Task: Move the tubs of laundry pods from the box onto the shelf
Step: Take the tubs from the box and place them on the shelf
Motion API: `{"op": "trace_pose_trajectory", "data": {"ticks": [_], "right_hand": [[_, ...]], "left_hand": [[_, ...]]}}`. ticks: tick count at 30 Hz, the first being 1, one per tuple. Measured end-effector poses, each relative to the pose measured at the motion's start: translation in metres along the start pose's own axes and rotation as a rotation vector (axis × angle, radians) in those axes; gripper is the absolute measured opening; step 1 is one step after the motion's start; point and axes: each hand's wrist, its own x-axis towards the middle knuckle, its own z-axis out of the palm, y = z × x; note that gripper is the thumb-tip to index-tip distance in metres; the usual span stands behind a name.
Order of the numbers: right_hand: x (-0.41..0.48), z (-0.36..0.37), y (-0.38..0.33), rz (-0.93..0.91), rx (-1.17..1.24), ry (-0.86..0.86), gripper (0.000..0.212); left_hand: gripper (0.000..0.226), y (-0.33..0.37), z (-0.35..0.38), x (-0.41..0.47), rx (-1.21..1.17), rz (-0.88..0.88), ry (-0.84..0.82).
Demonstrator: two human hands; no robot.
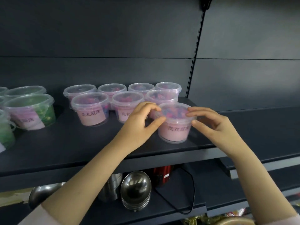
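Pod tub [174,127] on shelf [81,143], between hands, left hand [139,120] and right hand [214,125] pinching its rim

Left hand [141,118], right hand [214,124], forearms bare; pale pink left sleeve [34,215], right sleeve [291,220] near elbows

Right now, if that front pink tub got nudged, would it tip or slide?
Probably slide rather than tip: the pink tub is squat and stands flat on the shelf. It looks full of pods, so likely hefty for its size. Its smooth plastic may be slippery; the left hand and right hand grip it by the rim.
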Motion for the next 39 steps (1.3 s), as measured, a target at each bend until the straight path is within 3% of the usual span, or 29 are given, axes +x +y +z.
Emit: {"op": "trace_pose_trajectory", "data": {"ticks": [4,12,17,24,33,39], "right_hand": [[-0.005,-0.029,0.018,0.08,0.015,0.127,0.017],[0.043,-0.035,0.061,0.248,-0.059,0.301,0.016],[0.079,-0.024,0.079,0.314,0.031,0.372,0.018],[0.091,-0.025,0.091,0.305,0.128,0.37,0.024],[0.086,-0.025,0.092,0.262,0.071,0.346,0.026],[0.061,-0.016,0.06,0.113,-0.189,0.391,0.024]], "left_hand": [[0.039,-0.007,0.016,0.032,0.305,0.116,0.051],[0.05,-0.024,0.037,0.05,0.727,0.071,-0.012],[0.05,-0.025,0.035,0.047,0.719,0.116,0.065],[0.04,-0.023,0.035,0.049,0.735,0.118,0.04],[0.045,-0.022,0.038,0.047,0.766,0.103,0.032],[0.047,-0.002,0.023,0.028,0.753,0.104,0.022]]}}
